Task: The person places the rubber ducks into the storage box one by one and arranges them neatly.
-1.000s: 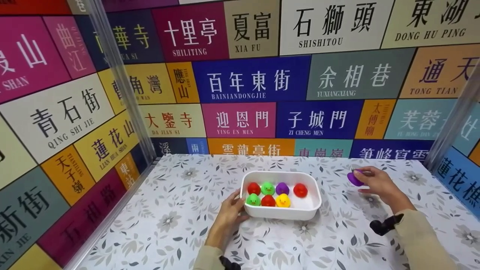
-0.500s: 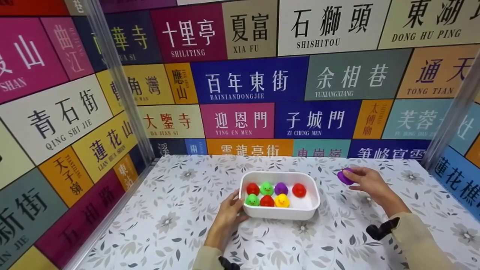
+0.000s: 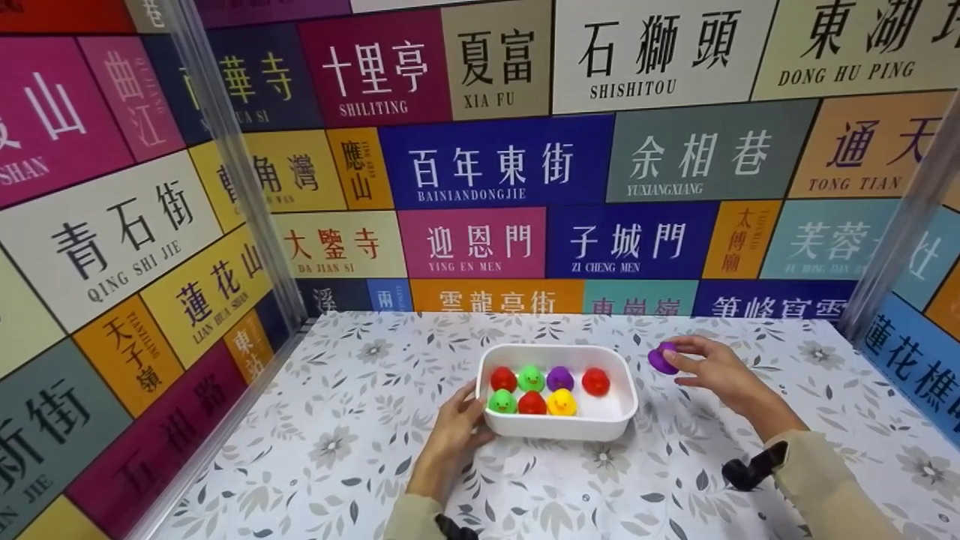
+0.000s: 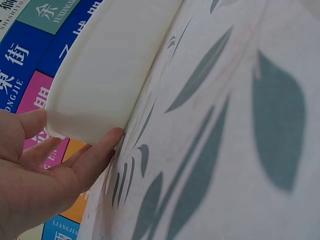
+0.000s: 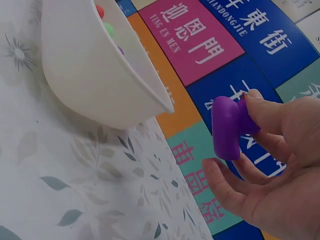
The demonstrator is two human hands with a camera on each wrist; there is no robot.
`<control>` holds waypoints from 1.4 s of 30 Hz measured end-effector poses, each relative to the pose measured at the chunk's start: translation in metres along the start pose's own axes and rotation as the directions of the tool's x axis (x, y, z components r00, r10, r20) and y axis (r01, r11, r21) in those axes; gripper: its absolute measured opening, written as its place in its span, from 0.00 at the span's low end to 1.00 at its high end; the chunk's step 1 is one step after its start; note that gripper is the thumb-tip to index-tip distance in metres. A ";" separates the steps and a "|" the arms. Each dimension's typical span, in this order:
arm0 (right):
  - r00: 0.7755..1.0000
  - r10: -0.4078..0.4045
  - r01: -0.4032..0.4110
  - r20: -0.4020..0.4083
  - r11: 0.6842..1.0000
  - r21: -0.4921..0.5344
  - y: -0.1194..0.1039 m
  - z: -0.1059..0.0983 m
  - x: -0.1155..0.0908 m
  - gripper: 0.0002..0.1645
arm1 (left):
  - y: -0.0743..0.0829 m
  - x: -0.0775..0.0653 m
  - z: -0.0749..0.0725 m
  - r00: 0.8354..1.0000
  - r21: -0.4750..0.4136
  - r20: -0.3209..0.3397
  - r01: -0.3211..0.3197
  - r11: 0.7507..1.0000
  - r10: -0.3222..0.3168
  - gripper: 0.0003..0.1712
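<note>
In the head view a white plastic tub (image 3: pixel 555 429) stands on the table with red, green, purple and yellow toy ducks in two rows. Among them are a yellow duck (image 3: pixel 562 403) and a red duck (image 3: pixel 595 382), with bare floor in its front right corner. My left hand (image 3: pixel 453 420) holds the left end of the tub, its digits spread between rim and base in the left wrist view. Right of the tub, above the table, my right hand (image 3: pixel 716 371) pinches a purple rubber duck (image 5: pixel 226 127) between thumb and fingers, its rounded base toward the tub.
A white tablecloth with grey flowers and leaves (image 3: pixel 330 446) covers the table. Colourful sign panels (image 3: pixel 495 161) form walls behind and at the sides, with clear corner strips (image 3: pixel 240 161). Black camera mounts (image 3: pixel 754 466) sit on both wrists.
My right hand has moved left toward the tub with the purple duck in its fingers. The left hand has stayed on the tub, and the ducks inside have not moved.
</note>
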State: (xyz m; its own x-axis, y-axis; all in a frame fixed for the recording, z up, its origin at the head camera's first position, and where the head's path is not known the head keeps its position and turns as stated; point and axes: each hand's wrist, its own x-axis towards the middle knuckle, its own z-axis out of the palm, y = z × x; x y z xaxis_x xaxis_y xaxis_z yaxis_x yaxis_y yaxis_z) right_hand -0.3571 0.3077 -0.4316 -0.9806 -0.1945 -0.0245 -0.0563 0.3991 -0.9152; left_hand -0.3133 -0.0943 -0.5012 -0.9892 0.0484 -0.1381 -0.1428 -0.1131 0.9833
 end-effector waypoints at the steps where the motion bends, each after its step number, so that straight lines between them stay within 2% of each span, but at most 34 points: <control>1: 1.000 -0.009 0.009 0.010 1.000 -0.003 -0.001 0.002 -0.001 0.40 | 0.000 0.000 0.000 1.000 0.012 -0.002 -0.006 1.000 0.006 0.30; 4: 0.998 -0.039 0.039 0.039 0.999 -0.005 -0.004 0.007 -0.002 0.39 | 0.000 0.001 0.000 1.000 0.029 -0.007 -0.022 0.999 0.023 0.30; 11: 0.994 -0.068 0.068 0.084 0.998 0.013 -0.009 0.020 -0.005 0.36 | -0.001 0.001 0.000 1.000 0.018 -0.016 0.015 1.000 -0.015 0.30; 16: 0.991 -0.080 0.081 0.109 0.997 -0.010 -0.012 0.029 -0.005 0.34 | -0.002 0.002 0.000 1.000 0.002 -0.017 0.011 1.000 -0.011 0.30; 27: 0.990 -0.113 0.123 0.090 0.986 -0.117 -0.020 0.048 -0.006 0.29 | 0.000 0.000 0.001 1.000 -0.019 -0.013 0.025 1.000 -0.025 0.31; 32: 0.985 -0.148 0.158 0.090 0.981 -0.111 -0.020 0.052 -0.007 0.28 | -0.002 0.001 0.000 1.000 0.015 -0.008 0.000 1.000 0.000 0.30; 42: 0.989 -0.104 0.108 0.103 0.994 -0.032 -0.020 0.054 -0.006 0.33 | -0.002 0.001 -0.001 1.000 0.048 -0.013 0.017 0.999 -0.016 0.30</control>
State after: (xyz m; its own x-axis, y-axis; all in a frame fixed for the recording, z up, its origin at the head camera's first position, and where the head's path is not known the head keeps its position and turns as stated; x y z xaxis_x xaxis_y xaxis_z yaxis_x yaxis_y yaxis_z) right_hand -0.3399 0.2525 -0.4352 -0.9449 -0.3260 0.0296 -0.1676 0.4042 -0.8992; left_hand -0.3139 -0.0946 -0.5030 -0.9871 0.0372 -0.1557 -0.1579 -0.0642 0.9854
